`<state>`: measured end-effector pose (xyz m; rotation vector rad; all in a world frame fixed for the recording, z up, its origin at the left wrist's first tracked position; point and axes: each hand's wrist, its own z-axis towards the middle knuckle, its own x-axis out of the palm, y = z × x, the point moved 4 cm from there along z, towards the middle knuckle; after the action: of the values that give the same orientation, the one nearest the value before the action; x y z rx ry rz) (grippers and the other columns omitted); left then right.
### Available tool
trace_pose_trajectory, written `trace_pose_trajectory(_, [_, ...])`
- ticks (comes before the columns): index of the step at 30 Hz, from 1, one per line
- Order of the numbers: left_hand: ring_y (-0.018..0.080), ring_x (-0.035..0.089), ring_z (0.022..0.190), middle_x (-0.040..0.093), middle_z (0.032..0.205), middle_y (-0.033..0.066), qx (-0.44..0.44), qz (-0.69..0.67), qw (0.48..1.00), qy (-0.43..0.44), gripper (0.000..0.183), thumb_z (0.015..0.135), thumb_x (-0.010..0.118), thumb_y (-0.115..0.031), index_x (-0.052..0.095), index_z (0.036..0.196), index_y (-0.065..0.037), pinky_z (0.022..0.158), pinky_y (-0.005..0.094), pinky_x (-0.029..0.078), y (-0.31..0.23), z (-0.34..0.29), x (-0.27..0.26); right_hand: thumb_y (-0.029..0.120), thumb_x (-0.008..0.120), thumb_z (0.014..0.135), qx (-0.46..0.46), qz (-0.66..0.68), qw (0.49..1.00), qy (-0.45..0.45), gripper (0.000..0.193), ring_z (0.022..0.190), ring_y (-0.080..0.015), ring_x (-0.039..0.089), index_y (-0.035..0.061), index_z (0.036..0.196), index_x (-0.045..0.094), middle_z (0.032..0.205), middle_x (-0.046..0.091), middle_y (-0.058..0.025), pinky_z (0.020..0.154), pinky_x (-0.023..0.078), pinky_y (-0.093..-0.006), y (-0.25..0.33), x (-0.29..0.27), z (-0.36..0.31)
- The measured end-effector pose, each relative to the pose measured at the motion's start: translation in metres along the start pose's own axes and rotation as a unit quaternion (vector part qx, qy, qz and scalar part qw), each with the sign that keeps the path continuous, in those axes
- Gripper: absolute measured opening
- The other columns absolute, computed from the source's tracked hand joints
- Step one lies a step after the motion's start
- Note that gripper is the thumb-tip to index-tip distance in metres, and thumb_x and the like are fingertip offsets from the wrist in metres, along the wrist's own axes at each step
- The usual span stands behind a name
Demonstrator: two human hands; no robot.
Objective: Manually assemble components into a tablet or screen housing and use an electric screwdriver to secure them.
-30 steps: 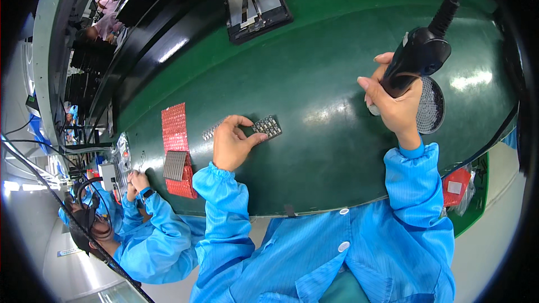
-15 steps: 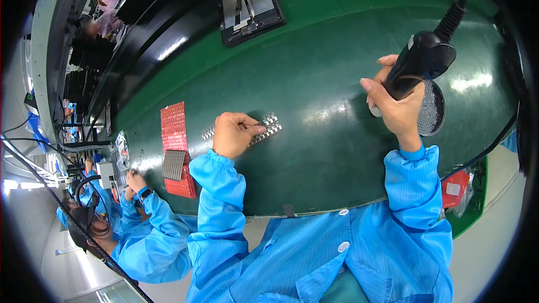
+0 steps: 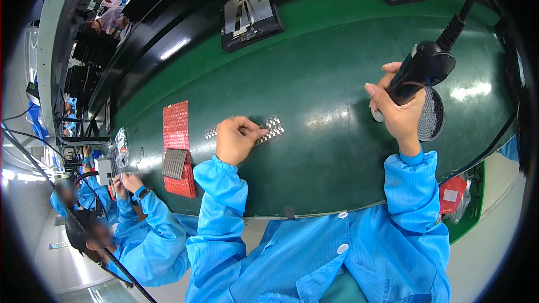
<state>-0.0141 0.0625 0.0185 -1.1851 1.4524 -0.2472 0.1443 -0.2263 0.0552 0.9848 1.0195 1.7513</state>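
Observation:
My left hand (image 3: pixel 234 139) is closed over a narrow panel of small circuit boards (image 3: pixel 274 129). Thumb and fingertips pinch it near its right part, and the middle is hidden under the hand. The panel lies on or just above the green table. Over to the right, my right hand (image 3: pixel 401 115) grips a black corded device that looks like a handheld scanner (image 3: pixel 428 66), its cable rising to the upper right. Behind that wrist sits a round grey disc with a dark rim and a bumpy surface (image 3: pixel 431 118), partly covered by the hand.
Red bubble wrap (image 3: pixel 176 118) carries a stack of grey strips (image 3: pixel 175 164) left of my left hand. Opened black flat devices (image 3: pixel 251 14) lie along the far side. A green bin (image 3: pixel 476 202) holds a red packet at the right. A co-worker (image 3: pixel 151 241) sits at the left.
The view has shifted slightly. Both hands keep their grips and stay in nearly the same places. The co-worker's head and hands at the left have moved a little.

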Motion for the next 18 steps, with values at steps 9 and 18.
trace_pose_trajectory(9, [0.0082, 0.060, 0.058, 0.067, 0.075, 0.0058, -0.006, -0.153, 0.988, 0.032, 0.014, 0.075, 0.076, -0.004, 0.066, 0.083, 0.001, 0.051, 0.0204, 0.047, 0.015, 0.000, -0.001, -0.005, 0.071, 0.076, 0.000, 0.006, 1.000, 0.001, 0.034, 0.049, -0.0048, 0.051, -0.0013, 0.105, 0.053, 0.061, 0.056, 0.0002, 0.044, 0.037, -0.0185, 0.001, -0.001, 0.000])
trace_pose_trajectory(18, [0.0136, 0.063, 0.069, 0.065, 0.089, 0.0100, 0.056, -0.255, 0.961, -0.093, 0.018, 0.088, 0.063, -0.009, 0.060, 0.100, 0.004, 0.058, 0.0234, 0.052, 0.006, 0.003, -0.029, -0.004, 0.072, 0.076, 0.015, 0.005, 1.000, 0.001, 0.034, 0.049, -0.0050, 0.051, -0.0013, 0.105, 0.054, 0.061, 0.056, 0.0005, 0.045, 0.038, -0.0190, 0.000, -0.002, 0.002])
